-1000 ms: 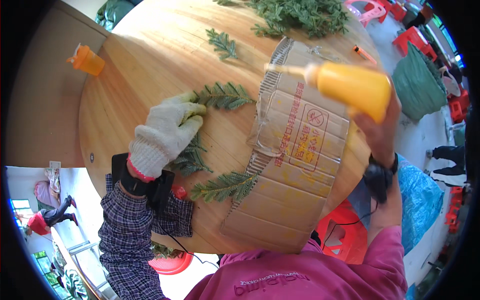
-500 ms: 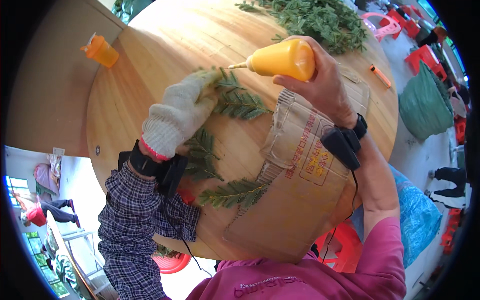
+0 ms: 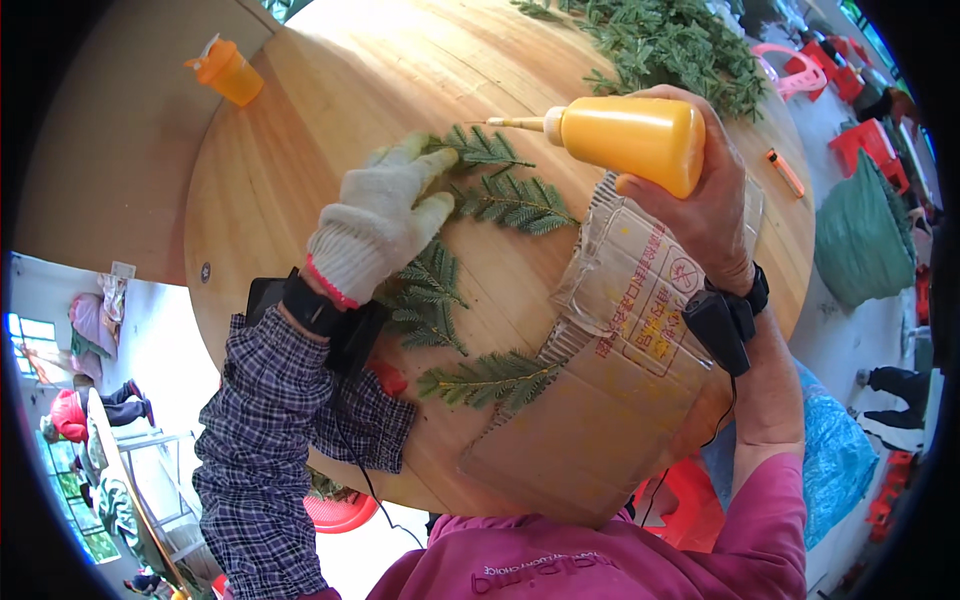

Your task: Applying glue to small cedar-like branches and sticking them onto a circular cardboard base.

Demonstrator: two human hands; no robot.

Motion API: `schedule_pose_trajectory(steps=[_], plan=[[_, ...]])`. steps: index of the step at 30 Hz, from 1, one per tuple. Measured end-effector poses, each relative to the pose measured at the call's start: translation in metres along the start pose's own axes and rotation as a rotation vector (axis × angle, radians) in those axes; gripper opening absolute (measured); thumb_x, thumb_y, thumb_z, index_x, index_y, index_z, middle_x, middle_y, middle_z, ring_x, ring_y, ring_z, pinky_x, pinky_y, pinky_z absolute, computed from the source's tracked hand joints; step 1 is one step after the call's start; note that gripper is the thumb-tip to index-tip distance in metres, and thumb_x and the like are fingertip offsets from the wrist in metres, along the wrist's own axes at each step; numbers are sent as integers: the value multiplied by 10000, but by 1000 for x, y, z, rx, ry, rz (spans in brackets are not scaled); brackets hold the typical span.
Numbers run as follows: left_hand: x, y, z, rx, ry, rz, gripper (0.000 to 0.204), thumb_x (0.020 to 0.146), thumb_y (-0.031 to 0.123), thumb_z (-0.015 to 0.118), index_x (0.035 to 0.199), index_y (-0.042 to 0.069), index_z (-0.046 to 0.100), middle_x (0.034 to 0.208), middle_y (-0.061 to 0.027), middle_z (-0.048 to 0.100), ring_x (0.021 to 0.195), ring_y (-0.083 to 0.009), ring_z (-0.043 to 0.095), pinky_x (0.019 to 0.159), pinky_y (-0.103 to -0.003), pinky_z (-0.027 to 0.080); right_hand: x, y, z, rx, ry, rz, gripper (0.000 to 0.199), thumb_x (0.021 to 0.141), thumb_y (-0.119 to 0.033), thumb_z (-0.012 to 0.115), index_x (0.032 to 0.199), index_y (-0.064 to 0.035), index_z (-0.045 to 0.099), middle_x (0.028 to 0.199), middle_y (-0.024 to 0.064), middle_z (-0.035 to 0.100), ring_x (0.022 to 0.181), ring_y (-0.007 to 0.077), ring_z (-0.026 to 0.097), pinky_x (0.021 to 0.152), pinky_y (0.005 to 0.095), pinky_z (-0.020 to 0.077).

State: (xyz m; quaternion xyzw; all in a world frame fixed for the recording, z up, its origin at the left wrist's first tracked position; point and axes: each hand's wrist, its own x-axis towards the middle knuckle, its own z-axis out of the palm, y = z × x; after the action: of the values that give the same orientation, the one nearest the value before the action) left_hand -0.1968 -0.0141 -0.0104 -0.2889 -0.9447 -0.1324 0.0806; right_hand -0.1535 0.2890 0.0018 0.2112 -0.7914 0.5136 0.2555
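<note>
The gloved left hand [image 3: 375, 225] lies flat, fingers spread loosely, pressing green sprigs [image 3: 500, 195] onto the round wooden worktop [image 3: 300, 130]. The bare right hand [image 3: 710, 205] has its fingers clamped around a yellow squeeze bottle [image 3: 630, 135], nozzle aimed at the sprigs, above a cardboard sheet [image 3: 600, 400].

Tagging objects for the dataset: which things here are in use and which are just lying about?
In use: right hand holding the yellow bottle; gloved left hand pressing green sprigs; cardboard sheet.
Lying about: orange bottle, sprig pile, orange lighter, all on the round table.
</note>
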Motion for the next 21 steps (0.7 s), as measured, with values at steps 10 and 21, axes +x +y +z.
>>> schedule_pose_trajectory(steps=[10, 21], plan=[[0, -14, 18, 62, -23, 22, 474, 905, 289, 654, 1342, 103, 646, 1411, -185, 564, 1282, -391, 531, 1093, -452, 434, -2, 6, 16, 42, -128, 42, 675, 750, -121, 877, 1330, -39, 543, 1263, 72, 644, 1143, 165, 619, 1006, 322, 490], [-3, -14, 18, 10, -43, 17, 483, 915, 307, 628, 1360, 119, 637, 1460, -181, 524, 1319, -380, 503, 1118, -460, 400, 4, 19, 34, -31, -77, -58, 668, 707, -195, 932, 1268, -99, 582, 1093, 91, 702, 1004, 204, 694, 889, 338, 560]])
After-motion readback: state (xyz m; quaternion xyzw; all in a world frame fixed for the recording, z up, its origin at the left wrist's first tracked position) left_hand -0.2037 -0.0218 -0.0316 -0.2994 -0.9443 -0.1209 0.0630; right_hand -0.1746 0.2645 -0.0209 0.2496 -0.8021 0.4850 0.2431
